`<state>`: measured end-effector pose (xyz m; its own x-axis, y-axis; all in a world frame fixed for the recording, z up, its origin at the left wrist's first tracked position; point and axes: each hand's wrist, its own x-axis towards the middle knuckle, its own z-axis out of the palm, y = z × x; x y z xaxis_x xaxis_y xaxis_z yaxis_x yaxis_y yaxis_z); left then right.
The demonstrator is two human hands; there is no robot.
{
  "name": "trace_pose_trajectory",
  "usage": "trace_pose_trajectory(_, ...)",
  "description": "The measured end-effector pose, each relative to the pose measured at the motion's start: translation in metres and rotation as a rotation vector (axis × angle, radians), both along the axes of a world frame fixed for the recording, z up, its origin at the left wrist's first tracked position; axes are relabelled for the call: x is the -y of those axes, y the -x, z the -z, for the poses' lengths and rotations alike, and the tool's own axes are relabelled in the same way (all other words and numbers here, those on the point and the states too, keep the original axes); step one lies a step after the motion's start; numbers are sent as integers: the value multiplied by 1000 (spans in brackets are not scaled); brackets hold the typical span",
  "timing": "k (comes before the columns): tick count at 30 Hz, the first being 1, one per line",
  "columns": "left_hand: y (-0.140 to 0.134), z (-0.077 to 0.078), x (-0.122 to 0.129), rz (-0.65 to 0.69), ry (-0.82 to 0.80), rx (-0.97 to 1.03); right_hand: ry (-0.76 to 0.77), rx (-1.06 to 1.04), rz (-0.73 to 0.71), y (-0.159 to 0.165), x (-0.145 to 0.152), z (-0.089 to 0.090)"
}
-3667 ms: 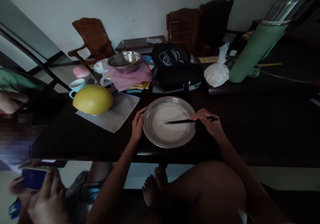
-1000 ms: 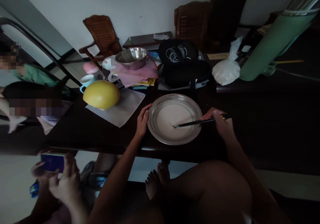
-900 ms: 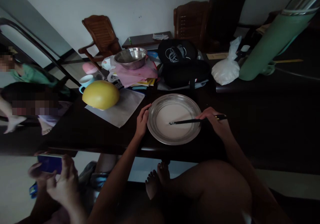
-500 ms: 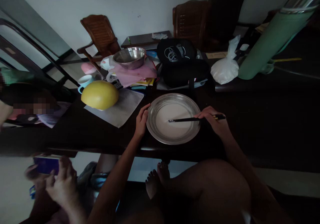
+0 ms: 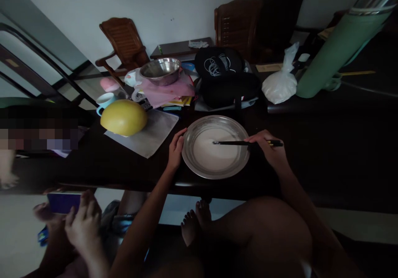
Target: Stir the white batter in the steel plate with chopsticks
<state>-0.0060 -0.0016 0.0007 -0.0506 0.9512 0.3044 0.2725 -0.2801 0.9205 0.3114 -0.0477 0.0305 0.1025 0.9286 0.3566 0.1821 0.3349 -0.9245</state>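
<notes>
A wide stainless steel basin (image 5: 217, 121) stands on the dark table in front of me, with a milky white liquid (image 5: 214, 158) in it. My left hand (image 5: 176, 150) grips the basin's left side, fingers along its rim. Black chopsticks (image 5: 233, 143) are pinched in my right hand (image 5: 270, 149) at the basin's right edge. They lie nearly level across the basin, and their tips dip into the liquid near its middle.
Left of the basin are a yellow pomelo half (image 5: 124, 118), a grey mat (image 5: 155, 133) and a light blue mug (image 5: 105, 100). Behind are a steel bowl (image 5: 160, 73), black cases (image 5: 228, 89), a bag of white powder (image 5: 280, 88) and a green flask (image 5: 336, 52). Another person's hands hold a phone (image 5: 64, 202).
The chopsticks have shifted slightly right and up in the liquid, together with my right hand. My left hand stays on the basin. At the left, the other person's phone has moved slightly right.
</notes>
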Motion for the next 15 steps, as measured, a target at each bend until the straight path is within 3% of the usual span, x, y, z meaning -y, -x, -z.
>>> trace_pose_trajectory(3, 0, 0, 1, -2, 1, -5, -4, -111, 64, -2, 0, 1)
trace_pose_trajectory(9, 0, 0, 1, -6, 5, 2, 29, 40, -85, 0, 0, 0)
trace_pose_trajectory(15, 0, 1, 1, 3, 2, 0, 16, -104, 58, -3, 0, 2)
